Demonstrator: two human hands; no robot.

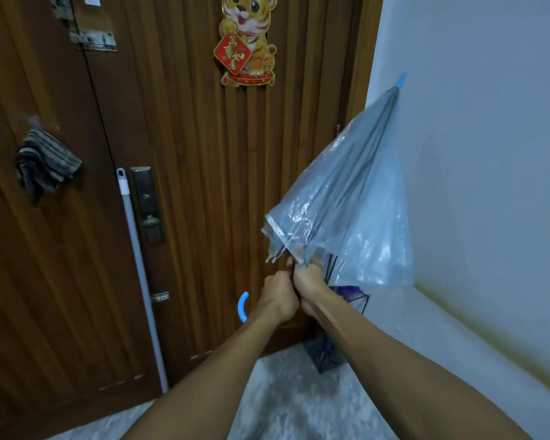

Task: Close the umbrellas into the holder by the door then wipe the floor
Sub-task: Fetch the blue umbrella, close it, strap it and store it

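Observation:
A clear plastic umbrella [346, 198] with a blue tip points up and right toward the white wall, its canopy half folded. Its blue hooked handle [243, 307] curls out below my left wrist. My left hand [278, 296] grips the shaft just under the canopy edge. My right hand [310, 282] grips the shaft beside it, at the bunched rib ends. A dark wire holder [356, 296] stands on the floor in the corner by the door, mostly hidden behind my right forearm, with something purple inside.
The brown wooden door [188, 185] fills the view ahead, with a lock plate [148, 206]. A grey mop pole [138, 274] leans against it. A striped cloth [45, 163] hangs on the door's left. Speckled grey floor [286, 398] lies below.

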